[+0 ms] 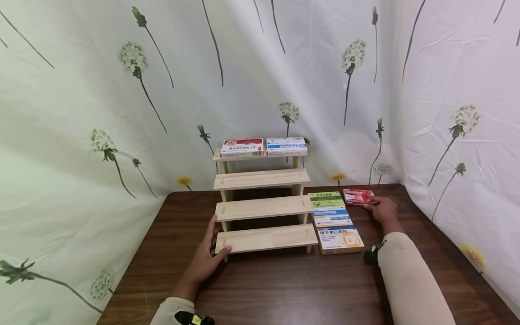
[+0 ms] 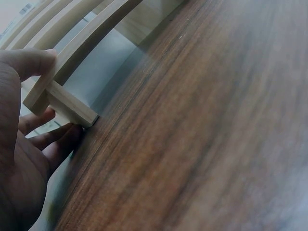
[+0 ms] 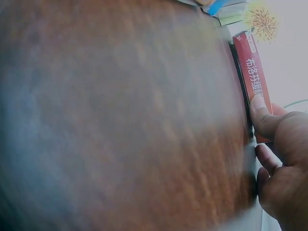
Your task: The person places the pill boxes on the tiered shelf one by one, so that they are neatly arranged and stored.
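Okay, rack: upright on the table, its left side in your left hand, probably so it won't shift.
Red box: far right of the table, just beside the green box; you have its right end, likely the end easiest to reach.
Boxes by rack: green, blue box, vitamin D box, in line along its right side, faces up, presumably for reading.
Top step: red-white box and blue-white box, side by side, likely so both show.
Left hand pose: narrowed around the wood, thumb on the lowest step, fingers down the side.
Right hand pose: right arm stretched forward, narrow pinch holding the red box, thumb on its lettered side; can't tell if it's lifted.
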A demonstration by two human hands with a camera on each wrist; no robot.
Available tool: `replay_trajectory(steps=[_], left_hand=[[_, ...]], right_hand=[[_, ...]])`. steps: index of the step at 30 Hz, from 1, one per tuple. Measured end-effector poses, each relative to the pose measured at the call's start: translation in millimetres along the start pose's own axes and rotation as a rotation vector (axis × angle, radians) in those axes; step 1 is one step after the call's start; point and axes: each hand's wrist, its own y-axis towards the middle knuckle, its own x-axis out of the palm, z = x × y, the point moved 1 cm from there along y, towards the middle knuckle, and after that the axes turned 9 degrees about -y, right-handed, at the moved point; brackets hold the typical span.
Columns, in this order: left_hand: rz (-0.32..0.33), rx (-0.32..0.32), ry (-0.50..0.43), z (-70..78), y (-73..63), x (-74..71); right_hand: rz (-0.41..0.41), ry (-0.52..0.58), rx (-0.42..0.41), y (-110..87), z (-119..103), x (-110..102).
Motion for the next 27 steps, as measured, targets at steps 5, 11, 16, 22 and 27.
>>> replay_trajectory(steps=[5, 11, 16, 22, 27], left_hand=[[-0.002, 0.008, 0.009, 1.1, -0.1, 0.3], [-0.007, 0.01, 0.003, 2.5, 0.5, 1.1], [0.002, 0.006, 0.008, 2.0, 0.2, 0.7], [-0.004, 0.005, -0.011, 2.1, 0.2, -0.7], [-0.006, 0.007, -0.001, 2.0, -0.4, 0.1]], right_hand=[[0.03, 0.016, -0.028, -3.3, -0.4, -1.9], [0.039, 0.043, -0.025, -5.7, 0.8, -7.3], [0.02, 0.09, 0.009, -6.3, 1.7, -10.8], [0.027, 0.118, 0.015, -3.3, 1.7, -14.6], [0.026, 0.11, -0.004, -3.9, 1.0, -18.7]])
